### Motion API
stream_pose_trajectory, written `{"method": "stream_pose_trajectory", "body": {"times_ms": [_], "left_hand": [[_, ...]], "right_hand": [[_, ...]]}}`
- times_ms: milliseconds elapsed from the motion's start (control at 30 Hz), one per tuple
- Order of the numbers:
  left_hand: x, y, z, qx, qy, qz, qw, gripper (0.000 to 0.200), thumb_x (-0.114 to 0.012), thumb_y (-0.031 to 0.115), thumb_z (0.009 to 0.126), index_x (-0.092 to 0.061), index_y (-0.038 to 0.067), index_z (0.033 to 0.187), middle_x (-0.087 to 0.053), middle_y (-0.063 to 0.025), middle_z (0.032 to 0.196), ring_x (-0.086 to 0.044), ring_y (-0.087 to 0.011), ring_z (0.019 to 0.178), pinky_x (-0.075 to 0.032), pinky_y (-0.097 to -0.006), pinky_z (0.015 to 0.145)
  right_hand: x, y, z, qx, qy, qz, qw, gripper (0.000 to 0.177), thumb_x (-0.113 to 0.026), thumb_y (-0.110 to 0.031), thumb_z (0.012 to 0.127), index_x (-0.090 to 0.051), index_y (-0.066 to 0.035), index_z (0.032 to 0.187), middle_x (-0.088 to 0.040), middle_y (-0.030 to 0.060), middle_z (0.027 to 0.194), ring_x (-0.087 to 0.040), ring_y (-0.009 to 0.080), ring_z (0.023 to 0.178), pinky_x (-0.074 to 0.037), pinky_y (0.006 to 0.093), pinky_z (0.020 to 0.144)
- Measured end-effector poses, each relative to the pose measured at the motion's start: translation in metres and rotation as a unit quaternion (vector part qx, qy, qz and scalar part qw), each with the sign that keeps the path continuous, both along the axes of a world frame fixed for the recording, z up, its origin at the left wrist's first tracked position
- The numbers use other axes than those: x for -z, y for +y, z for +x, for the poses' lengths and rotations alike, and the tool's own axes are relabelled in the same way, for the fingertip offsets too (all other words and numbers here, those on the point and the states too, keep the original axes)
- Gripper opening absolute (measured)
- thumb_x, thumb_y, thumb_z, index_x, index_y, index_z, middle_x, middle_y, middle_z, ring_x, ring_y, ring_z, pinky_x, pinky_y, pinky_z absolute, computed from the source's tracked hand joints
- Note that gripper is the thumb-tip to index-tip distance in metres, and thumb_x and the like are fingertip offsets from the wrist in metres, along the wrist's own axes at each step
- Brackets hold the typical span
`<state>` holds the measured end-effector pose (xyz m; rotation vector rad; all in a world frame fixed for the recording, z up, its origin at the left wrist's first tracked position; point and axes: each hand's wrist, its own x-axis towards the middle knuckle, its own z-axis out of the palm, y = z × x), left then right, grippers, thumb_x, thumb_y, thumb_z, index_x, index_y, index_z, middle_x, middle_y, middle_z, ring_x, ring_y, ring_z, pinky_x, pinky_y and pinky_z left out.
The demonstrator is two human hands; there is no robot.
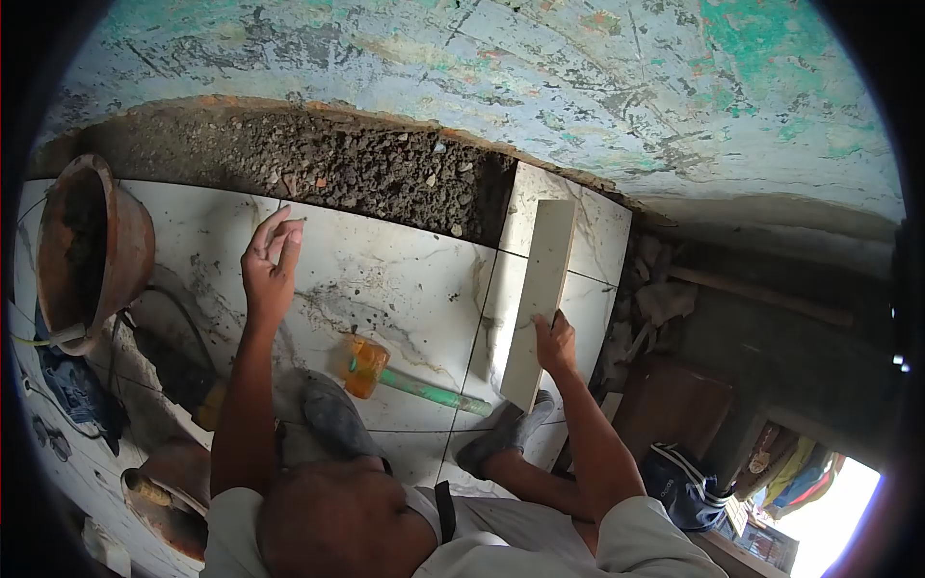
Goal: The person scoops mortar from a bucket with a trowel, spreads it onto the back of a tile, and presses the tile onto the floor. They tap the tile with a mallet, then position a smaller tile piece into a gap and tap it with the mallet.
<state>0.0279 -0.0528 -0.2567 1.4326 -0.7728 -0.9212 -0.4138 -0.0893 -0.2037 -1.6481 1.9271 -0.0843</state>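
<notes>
My right hand grips the edge of a long, pale, flat-sided bar, which stands on or just above the white marbled tiles. My left hand is raised over the tiles at the left, its fingers partly curled and apart, with nothing held in it. Between my hands, nearer my feet, lies a mallet with an orange head and a green handle. Beyond the tiles a strip of loose dark rubble runs along the wall's foot.
A worn painted wall rises ahead. At the left stands a bucket of dark material, with a power tool and cable near it. Broken pieces lie right of the tiles, and a dark bag is lower right.
</notes>
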Motion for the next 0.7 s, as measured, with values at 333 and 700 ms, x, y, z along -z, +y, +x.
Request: {"method": "stream_pose_trajectory", "body": {"times_ms": [333, 700], "left_hand": [[0.045, 0.064, -0.003, 0.002, -0.229, 0.120, 0.966, 0.031, -0.062, 0.008, 0.090, -0.059, 0.000, 0.121, -0.065, -0.0136, 0.106, -0.061, -0.0217, 0.097, -0.048, -0.0359, 0.088], [0.080, 0.059, 0.001, -0.025, -0.482, 0.052, 0.874, 0.035, -0.068, 0.011, 0.085, -0.057, 0.000, 0.116, -0.060, -0.0143, 0.110, -0.055, -0.0330, 0.101, -0.041, -0.0451, 0.089]], "right_hand": [[0.041, -0.049, 0.018, 0.025, 0.056, -0.037, 0.997, 0.037, -0.058, -0.028, 0.090, -0.059, 0.007, 0.102, -0.066, 0.0243, 0.087, -0.066, 0.0339, 0.080, -0.050, 0.0405, 0.075], [0.033, -0.062, 0.052, 0.076, 0.126, -0.008, 0.989, 0.036, -0.057, -0.028, 0.090, -0.059, 0.006, 0.102, -0.068, 0.0219, 0.086, -0.067, 0.0319, 0.079, -0.051, 0.0400, 0.074]]}}
